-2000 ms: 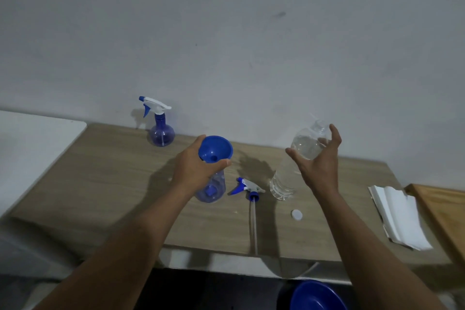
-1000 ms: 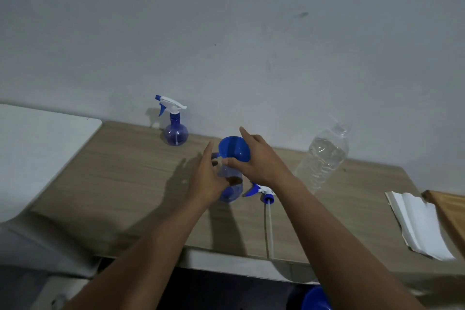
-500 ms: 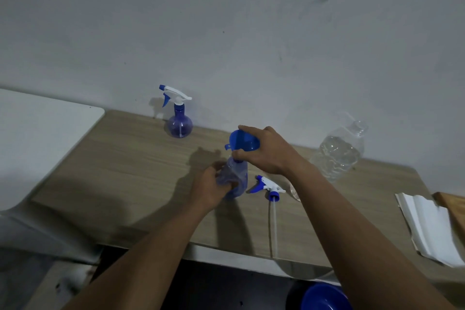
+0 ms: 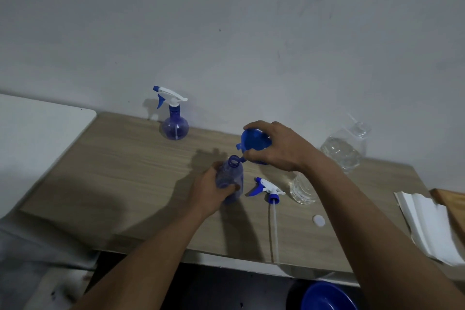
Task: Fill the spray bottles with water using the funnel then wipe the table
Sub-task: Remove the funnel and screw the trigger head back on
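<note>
My left hand grips the open spray bottle, held tilted over the bench; a slack hold lets it tip. My right hand clasps the funnel, its spout just beside the neck and not in it, so drips would wet the bench. The uncapped water bottle stands close behind my right forearm, and a careless sweep could topple it.

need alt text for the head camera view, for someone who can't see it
A person's right hand holds a blue funnel beside the open neck of a spray bottle gripped by the left hand on a wooden table. A loose spray head, water bottle, second spray bottle and paper towels sit nearby.
</note>
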A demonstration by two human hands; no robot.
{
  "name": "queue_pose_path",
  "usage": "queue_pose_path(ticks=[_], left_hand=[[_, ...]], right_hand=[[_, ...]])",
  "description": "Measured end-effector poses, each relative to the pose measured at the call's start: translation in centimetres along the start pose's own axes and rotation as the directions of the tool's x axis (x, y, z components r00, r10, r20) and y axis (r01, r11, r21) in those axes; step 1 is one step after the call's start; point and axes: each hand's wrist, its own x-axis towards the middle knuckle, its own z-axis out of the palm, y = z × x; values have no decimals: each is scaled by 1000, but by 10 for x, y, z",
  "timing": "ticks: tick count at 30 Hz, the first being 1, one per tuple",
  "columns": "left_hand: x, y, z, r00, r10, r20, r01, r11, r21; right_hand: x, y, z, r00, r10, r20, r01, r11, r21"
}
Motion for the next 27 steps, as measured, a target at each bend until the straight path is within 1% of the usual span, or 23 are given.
queue_pose_path(ticks=[3,6,11,13,19,23,27], left_hand=[[0,-3,-1,1000,17,13,-17,1000,-2],[0,-3,-3,999,35,3,-35,999,2],[2,-8,1,999,45,-13,-45,999,-9],[2,-9,3,999,49,-16,-49,999,-15],[-2,-15,7,995,71,-63,-73,997,-23],[-4,-16,7,996,65,-67,-68,997,-49],[-4,-16,8,993,89,-78,-95,993,-74]], right_hand=[[-2,5,-9,999,36,-33,-33,994,105],[-5,14,-12,990,99,-104,-72,969,235],[0,37,16,955,226,-192,-112,875,472],[7,49,34,938,272,-214,-121,836,535],[38,77,87,910,367,-191,-206,802,561],[58,89,112,923,335,-190,-186,819,543],[68,98,128,941,299,-156,-218,893,395]])
